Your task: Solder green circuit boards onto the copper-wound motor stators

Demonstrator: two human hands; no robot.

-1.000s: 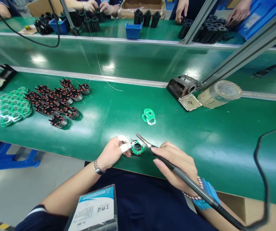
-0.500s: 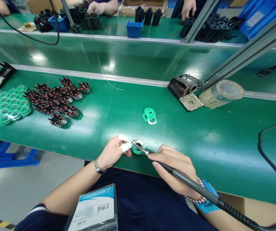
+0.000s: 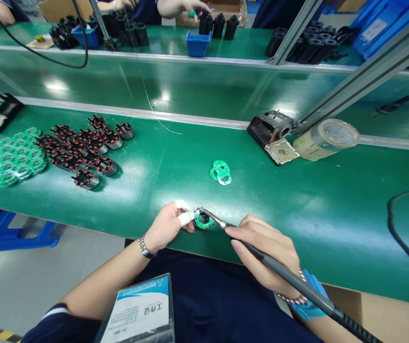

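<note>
A ring-shaped green circuit board (image 3: 197, 223) sits on top of a dark round part close to the table's front edge, most of that part being hidden. My left hand (image 3: 166, 224), with white covers on thumb and finger, is closed on the left side of this assembly. In my right hand (image 3: 270, 247) I grip a soldering iron (image 3: 309, 289) like a pen. Its metal tip reaches the upper edge of the ring board. Thin wires stick out around the board. Several loose ring boards (image 3: 221, 172) lie a little farther back.
Several copper-wound motor stators (image 3: 86, 179) and a pile of green boards (image 3: 22, 155) occupy the left. At the back right stand a soldering-iron holder (image 3: 271, 128) and a clear tub (image 3: 327, 138). A solder wire (image 3: 154, 114) hangs down. Other people's hands (image 3: 175, 7) work across the bench.
The soldering iron's tip has shifted up from the middle of the ring board to its upper edge. My left hand stays put. Across the bench, a co-worker's hand has moved right.
</note>
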